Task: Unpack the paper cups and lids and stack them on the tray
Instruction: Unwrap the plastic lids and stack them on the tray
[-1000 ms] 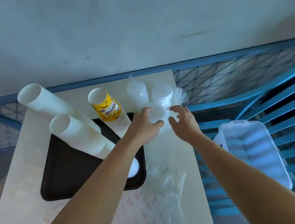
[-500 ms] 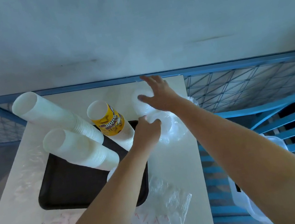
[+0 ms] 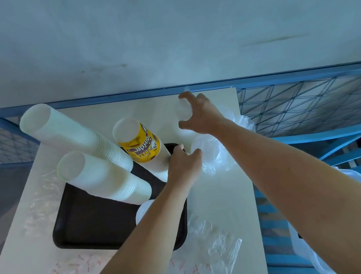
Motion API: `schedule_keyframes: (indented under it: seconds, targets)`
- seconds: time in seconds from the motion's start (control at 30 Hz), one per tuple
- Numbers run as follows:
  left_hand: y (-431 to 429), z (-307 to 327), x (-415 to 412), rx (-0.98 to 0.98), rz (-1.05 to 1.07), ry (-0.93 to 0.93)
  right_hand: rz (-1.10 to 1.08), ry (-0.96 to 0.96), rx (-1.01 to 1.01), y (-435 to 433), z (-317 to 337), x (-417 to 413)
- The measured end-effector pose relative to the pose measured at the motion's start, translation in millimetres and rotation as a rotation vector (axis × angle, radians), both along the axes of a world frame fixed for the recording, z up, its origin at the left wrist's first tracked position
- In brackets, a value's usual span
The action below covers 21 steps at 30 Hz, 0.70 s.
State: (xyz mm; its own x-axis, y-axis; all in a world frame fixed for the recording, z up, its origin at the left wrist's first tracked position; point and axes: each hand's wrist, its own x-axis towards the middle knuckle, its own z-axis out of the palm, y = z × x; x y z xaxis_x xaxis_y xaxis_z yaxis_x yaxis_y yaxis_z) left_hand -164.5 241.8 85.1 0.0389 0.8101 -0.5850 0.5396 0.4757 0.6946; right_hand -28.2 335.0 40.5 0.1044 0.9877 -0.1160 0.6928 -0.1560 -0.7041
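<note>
Right hand (image 3: 201, 115): I read it at the far edge of the worktop (image 3: 228, 200), over an upright lid stack (image 3: 183, 112) of translucent lids. The fingers (image 3: 183, 95) are spread wide and hooked. The thumb lies at the near side of the stack and the other fingers at its far side, so the hand is curled round the top of it.

Left hand (image 3: 183, 168): I read it just right of the tray (image 3: 89, 226), against the bagged lids (image 3: 214, 157) lying on the worktop. The thumb points up, clear of the bag. The index tip touches the plastic. The remaining fingers are curled under the hand and hidden. I cannot tell whether they clamp the bag.

Task items:
1. Three cup stacks stand on the black tray, all leaning left and away: a tall white stack (image 3: 64, 132), a white stack (image 3: 102, 176) nearer to me, and a stack topped by a yellow cup (image 3: 139, 143).
2. A loose lid (image 3: 142, 211) lies on the tray beside the left forearm.
3. The bagged lids and the lid stack are off the tray, to its right.

Other items: empty wrap (image 3: 217, 250) lies on the near worktop. A blue chair (image 3: 357, 155) stands to the right.
</note>
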Motion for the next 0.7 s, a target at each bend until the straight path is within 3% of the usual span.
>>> schedule_keyframes:
  seconds: [0.33,0.53,0.63,0.7]
  targets:
    - [-2.4,0.1,12.7,0.088,0.015,-0.023,-0.219,0.244,0.141,-20.2,35.4,32.0]
    - [-4.3,10.6,22.8,0.117,0.241,-0.399,-0.192,0.288,0.206,-70.8,74.3,50.4]
    - [-10.9,22.7,26.0,-0.008,0.439,-0.672,-0.172,0.301,0.256,-108.4,87.0,50.6]
    - [-21.7,32.8,26.7,-0.092,0.549,-0.75,-0.184,0.305,0.278,-134.5,93.4,49.2]
